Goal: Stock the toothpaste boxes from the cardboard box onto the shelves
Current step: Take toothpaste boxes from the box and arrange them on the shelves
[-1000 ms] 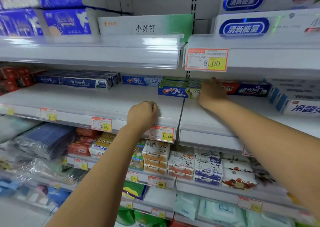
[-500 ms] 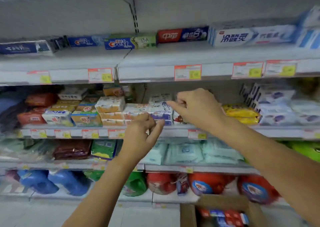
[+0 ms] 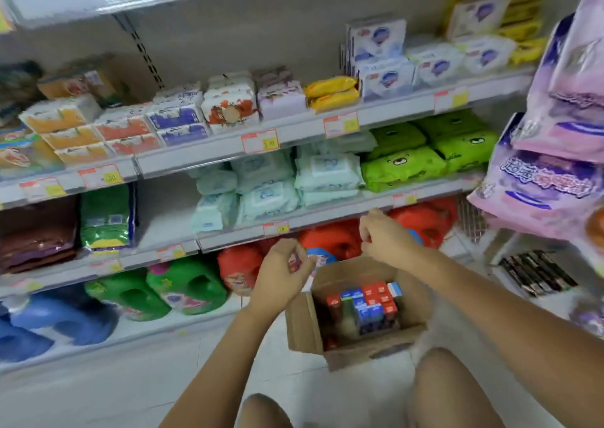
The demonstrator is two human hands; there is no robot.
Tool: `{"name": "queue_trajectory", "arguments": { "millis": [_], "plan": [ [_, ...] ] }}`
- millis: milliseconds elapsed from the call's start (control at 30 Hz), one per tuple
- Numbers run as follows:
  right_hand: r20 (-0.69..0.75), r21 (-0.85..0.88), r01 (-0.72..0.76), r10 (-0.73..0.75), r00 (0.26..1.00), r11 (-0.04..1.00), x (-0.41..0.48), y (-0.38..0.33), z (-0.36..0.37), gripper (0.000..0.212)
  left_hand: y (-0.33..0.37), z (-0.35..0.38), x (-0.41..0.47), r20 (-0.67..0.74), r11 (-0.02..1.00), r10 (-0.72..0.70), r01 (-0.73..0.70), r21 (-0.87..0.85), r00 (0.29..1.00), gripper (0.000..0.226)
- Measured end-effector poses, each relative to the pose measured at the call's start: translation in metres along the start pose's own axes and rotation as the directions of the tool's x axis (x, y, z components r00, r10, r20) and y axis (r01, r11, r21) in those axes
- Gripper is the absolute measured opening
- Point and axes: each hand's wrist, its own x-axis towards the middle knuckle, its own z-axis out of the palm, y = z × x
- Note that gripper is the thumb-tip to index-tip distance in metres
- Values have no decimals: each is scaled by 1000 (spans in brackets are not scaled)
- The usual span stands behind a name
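An open cardboard box [image 3: 304, 326] stands on the floor in front of the shelves. Inside it, red and blue toothpaste boxes [image 3: 372, 303] stand on end. My left hand [image 3: 281, 274] hovers above the box's left flap, fingers loosely curled and holding nothing. My right hand [image 3: 384, 238] hangs above the box's far edge, fingers loosely curled and empty too. The toothpaste shelf is out of view above.
Shelves hold soap packs [image 3: 176, 120], wet wipes [image 3: 271, 182], green packs [image 3: 425, 153] and red [image 3: 330, 241], green [image 3: 183, 290] and blue [image 3: 58, 316] detergent jugs at floor level. Pink packs [image 3: 555, 153] hang at the right. My knees [image 3: 457, 388] are below.
My view has dropped from the toothpaste shelf to the floor. Both hands left that shelf and came down to just above the cardboard box.
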Motion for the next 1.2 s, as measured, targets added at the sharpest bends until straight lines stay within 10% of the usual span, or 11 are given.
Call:
{"name": "queue_trajectory", "arguments": {
  "millis": [367, 567, 800, 1000, 1200],
  "plan": [
    [168, -89, -289, 300, 939, 953, 10, 125, 124, 27, -83, 92, -20, 141, 943, -326, 309, 127, 935, 22],
    [136, 182, -578, 561, 816, 796, 42, 230, 249, 95, -170, 148, -19, 267, 841, -540, 500, 206, 798, 3],
    [469, -185, -248, 308, 828, 951, 63, 211, 315, 63, -248, 219, -20, 434, 746, -664, 502, 438, 609, 37],
    [376, -262, -224, 313, 872, 939, 55, 255, 354, 64, -278, 269, -14, 402, 843, -490, 304, 444, 773, 35],
    [318, -190, -197, 250, 915, 962, 64, 279, 366, 60, -273, 334, 18, 506, 886, -453, 310, 344, 734, 44]
  ]
}}
